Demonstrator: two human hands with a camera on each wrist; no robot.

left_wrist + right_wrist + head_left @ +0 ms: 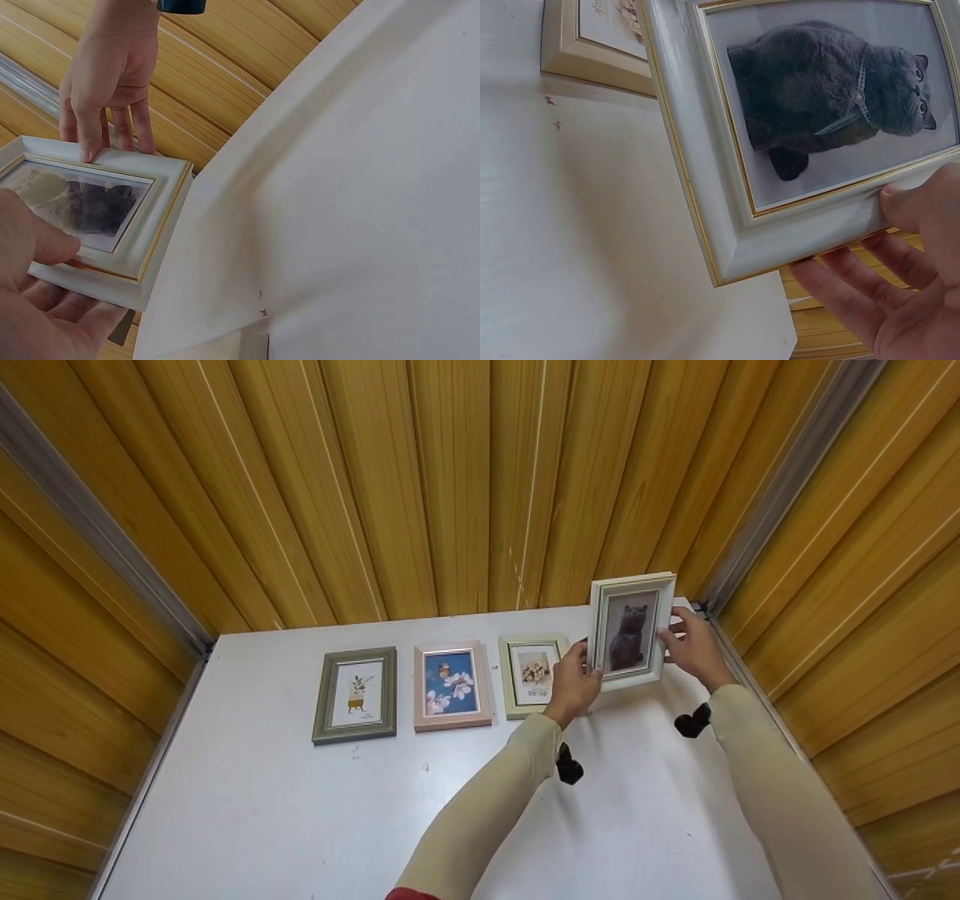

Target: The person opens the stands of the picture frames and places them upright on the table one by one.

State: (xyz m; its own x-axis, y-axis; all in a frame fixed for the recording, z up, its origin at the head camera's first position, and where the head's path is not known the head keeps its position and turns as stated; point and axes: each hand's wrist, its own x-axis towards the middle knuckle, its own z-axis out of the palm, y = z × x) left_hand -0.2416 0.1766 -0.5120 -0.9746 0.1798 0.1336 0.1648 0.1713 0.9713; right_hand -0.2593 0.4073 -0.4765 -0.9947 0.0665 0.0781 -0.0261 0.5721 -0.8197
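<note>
A white picture frame [631,682] with gold trim and a grey cat photo is held up off the white board, near its far right corner. My left hand [575,684] grips its left side, thumb on the front and fingers behind. On the opposite side my right hand [694,645] pinches the frame's edge; in the right wrist view its thumb [904,206] presses the front moulding. Just left of the left hand lies a pale green picture frame [517,709], partly hidden by that hand.
A pink frame [453,721] with blossoms and a grey-green frame [355,732] with a plant picture continue the row leftward on the white board [262,795]. Yellow wood-look panels [450,495] rise behind and at both sides, with grey metal strips [787,480] at the corners.
</note>
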